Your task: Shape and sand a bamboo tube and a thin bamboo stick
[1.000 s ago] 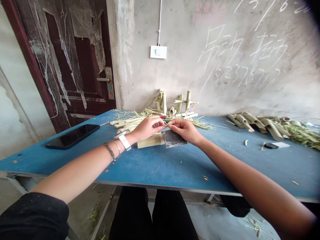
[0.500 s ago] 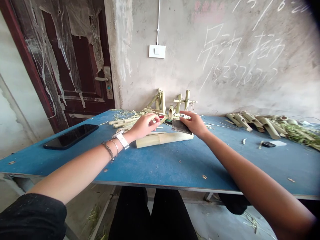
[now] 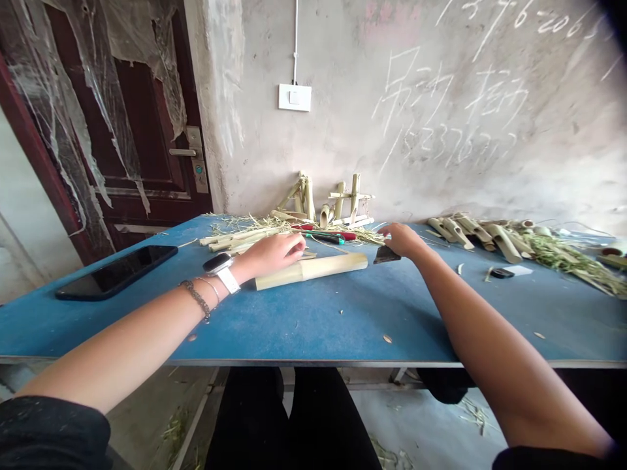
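At the left of the frame the phone (image 3: 117, 271) lies flat near the table's (image 3: 294, 326) side edge; an outward knock from the left forearm could push it over. Further in, the left hand (image 3: 274, 253) is over the left part of the bamboo (image 3: 327, 267), fingers curled; I cannot tell whether that grip holds anything. The strips (image 3: 235, 239) beside it could scatter if the wrist swept through them.

The bamboo lies lengthwise across the middle of the frame. Its rounded wall could let it roll or swivel if pressed off-centre, since its right end has no hand on it. Just behind, the red and green tools (image 3: 337, 235) lie close together; a careless reach could catch a tip, if any is sharp.

Right of centre, the right hand's (image 3: 404, 240) grip is closed on the dark pad (image 3: 385, 254), tilted near the table; a loose pinch could drop it.
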A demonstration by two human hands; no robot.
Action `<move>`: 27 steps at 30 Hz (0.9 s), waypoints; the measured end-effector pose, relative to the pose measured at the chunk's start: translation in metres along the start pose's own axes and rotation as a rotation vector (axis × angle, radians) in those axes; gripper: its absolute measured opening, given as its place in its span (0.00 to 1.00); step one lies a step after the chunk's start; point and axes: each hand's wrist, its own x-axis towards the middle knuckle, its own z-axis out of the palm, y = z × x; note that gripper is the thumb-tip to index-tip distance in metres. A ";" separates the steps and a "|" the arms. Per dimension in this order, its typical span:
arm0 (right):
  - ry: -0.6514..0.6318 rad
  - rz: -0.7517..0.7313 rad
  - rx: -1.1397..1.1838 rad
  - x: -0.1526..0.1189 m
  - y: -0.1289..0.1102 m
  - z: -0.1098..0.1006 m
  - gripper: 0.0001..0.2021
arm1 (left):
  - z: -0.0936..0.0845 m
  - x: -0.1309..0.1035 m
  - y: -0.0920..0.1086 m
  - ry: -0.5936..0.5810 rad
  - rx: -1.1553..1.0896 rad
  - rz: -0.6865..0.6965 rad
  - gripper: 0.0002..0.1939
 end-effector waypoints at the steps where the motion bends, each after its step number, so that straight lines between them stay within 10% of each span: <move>1: -0.036 -0.003 0.028 0.000 0.000 0.000 0.16 | 0.000 0.000 0.000 -0.031 -0.017 -0.007 0.11; 7: -0.175 -0.139 0.256 -0.003 -0.004 0.010 0.15 | 0.000 -0.004 0.005 -0.213 -0.153 -0.074 0.27; 11: -0.205 -0.135 0.241 -0.002 -0.001 0.019 0.14 | 0.000 -0.003 0.007 -0.282 -0.142 -0.097 0.17; 27: -0.121 -0.041 0.544 -0.001 -0.020 0.030 0.16 | -0.010 0.000 -0.012 -0.255 -0.117 -0.271 0.31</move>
